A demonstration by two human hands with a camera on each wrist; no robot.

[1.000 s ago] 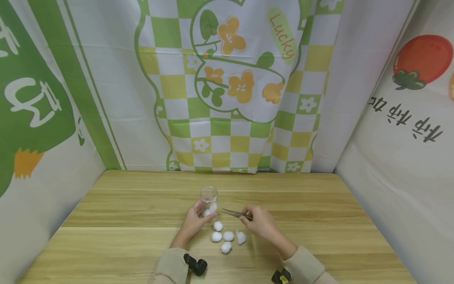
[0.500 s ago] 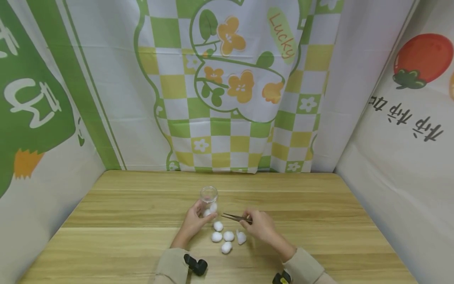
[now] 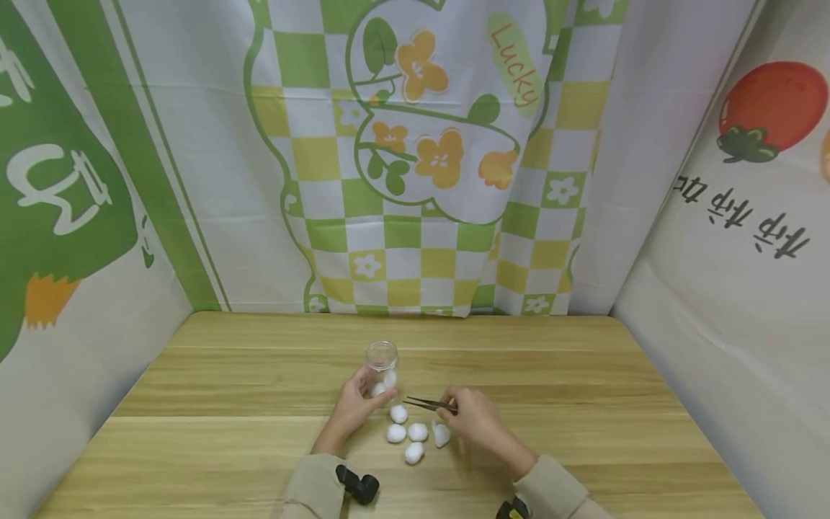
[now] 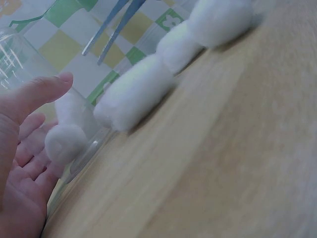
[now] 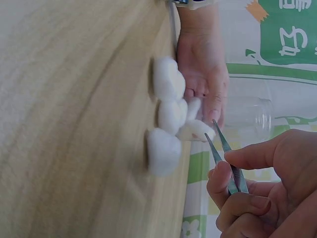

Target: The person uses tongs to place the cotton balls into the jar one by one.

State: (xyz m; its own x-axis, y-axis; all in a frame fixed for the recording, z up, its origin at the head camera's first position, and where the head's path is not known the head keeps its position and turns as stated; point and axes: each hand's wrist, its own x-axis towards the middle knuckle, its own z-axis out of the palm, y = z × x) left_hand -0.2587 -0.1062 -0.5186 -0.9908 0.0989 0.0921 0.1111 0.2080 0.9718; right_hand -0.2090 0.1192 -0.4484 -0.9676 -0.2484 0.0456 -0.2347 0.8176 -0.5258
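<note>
Nearest to the camera are two beige sleeves, and each wrist carries a small black device; the left hand [image 3: 353,407] has its fingers curled around the lower part of a small clear glass jar [image 3: 381,364], which stands upright on the wooden table [image 3: 214,404] with its mouth open; two cotton balls are seen inside it through the glass. The right hand [image 3: 476,418] pinches metal tweezers [image 3: 428,404] between thumb and fingers; their tips point left toward the jar, slightly apart, and they hold nothing; in the right wrist view the tips hang just above the nearest loose ball. Between the two hands five loose cotton balls [image 3: 415,432] lie in a small cluster on the table, just in front of the jar; some touch each other.

Behind the table hangs a cloth backdrop [image 3: 415,180] with green, yellow and white squares and orange flowers; the word "Lucky" is written on it in orange on a green oval. The right wall panel [image 3: 746,216] shows a red tomato and dark characters which I cannot read; the left wall panel [image 3: 65,187] is green with large white characters.
</note>
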